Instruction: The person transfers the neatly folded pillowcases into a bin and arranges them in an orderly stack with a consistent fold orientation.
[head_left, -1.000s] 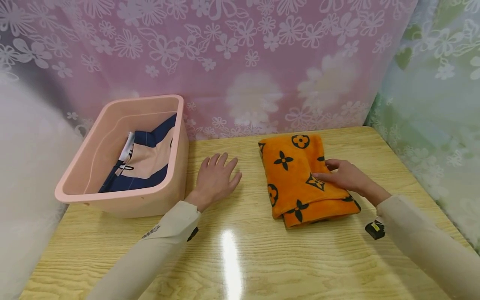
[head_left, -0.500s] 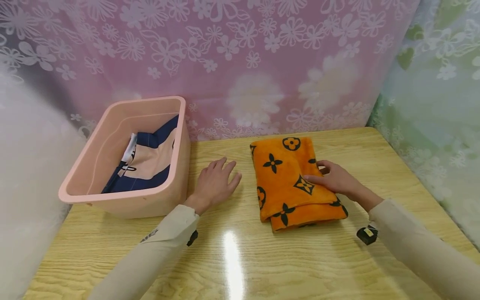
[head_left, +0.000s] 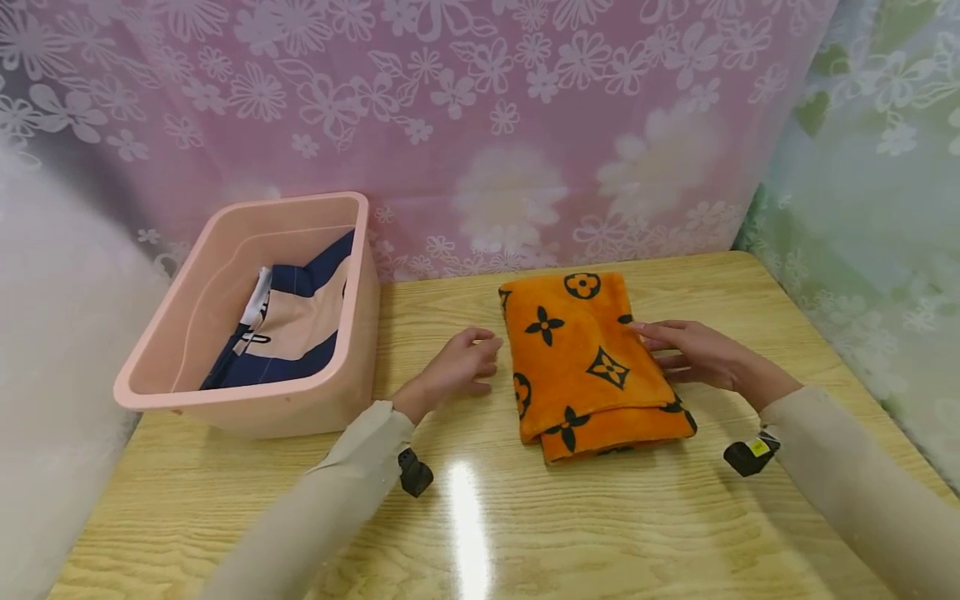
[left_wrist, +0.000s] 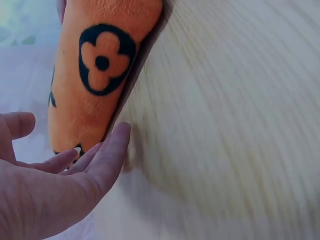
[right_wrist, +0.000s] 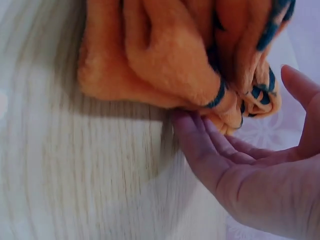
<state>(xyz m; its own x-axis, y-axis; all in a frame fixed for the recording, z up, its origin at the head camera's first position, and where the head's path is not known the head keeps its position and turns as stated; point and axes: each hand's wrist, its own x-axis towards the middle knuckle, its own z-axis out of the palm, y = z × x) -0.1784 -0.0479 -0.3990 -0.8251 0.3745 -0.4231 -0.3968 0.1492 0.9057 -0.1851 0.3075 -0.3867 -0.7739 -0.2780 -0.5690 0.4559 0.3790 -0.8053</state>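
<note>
A folded orange plush cloth (head_left: 570,358) with dark flower and diamond motifs lies on the wooden table. My left hand (head_left: 461,367) is just left of it, fingers relaxed and thumb apart; in the left wrist view its fingertips (left_wrist: 120,131) are close beside the cloth's edge, and nothing is held. At the cloth's right side is my right hand (head_left: 697,354), its fingers loosely extended. The right wrist view shows those fingertips (right_wrist: 185,120) touching the lower edge of the layered folds, with the thumb (right_wrist: 297,85) standing away from the cloth.
On the left of the table stands a pink plastic tub (head_left: 360,333). Inside it lies a navy and beige fabric piece (head_left: 300,321). A flowered pink curtain (head_left: 510,167) hangs behind the table (head_left: 585,533), and a pale green one (head_left: 885,233) on the right.
The orange cloth shifted left with my right hand, then stayed put. My right hand has since loosened and moved slightly right. My left hand has turned and come nearer the cloth's left edge.
</note>
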